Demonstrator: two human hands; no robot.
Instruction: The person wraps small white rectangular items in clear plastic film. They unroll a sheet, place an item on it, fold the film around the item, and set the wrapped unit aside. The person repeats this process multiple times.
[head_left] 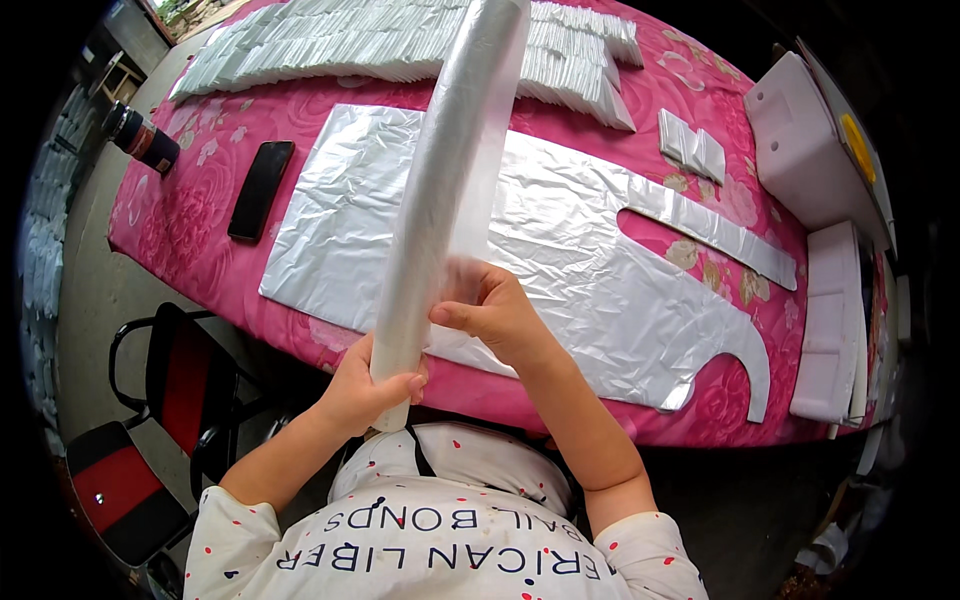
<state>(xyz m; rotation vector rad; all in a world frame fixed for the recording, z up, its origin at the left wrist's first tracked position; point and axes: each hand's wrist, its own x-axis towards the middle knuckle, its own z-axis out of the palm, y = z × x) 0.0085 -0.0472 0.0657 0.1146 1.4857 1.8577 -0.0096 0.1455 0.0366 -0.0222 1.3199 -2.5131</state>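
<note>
A long roll of clear plastic film [435, 170] stands tilted in front of me, its upper end leaning away over the table. My left hand [380, 385] is wrapped round the roll close to its lower end. Beside the roll, my right hand [490, 310] has its thumb and bent fingers at the film's loose edge; its fingertips are partly blurred. Beneath the roll, flat silvery-white plastic aprons [560, 240] lie spread out, with a long strap and curved cut-outs toward the right. The roll hides part of them.
Rows of folded plastic packets [330, 45] line the table's far side, with a small pile [690, 145] at right. A black phone [262, 190] and dark flask [140, 138] lie left. White foam boxes [800, 120] stand right; black-and-red chairs [120, 490] lower left. A pink flowered cloth [190, 220] covers the table.
</note>
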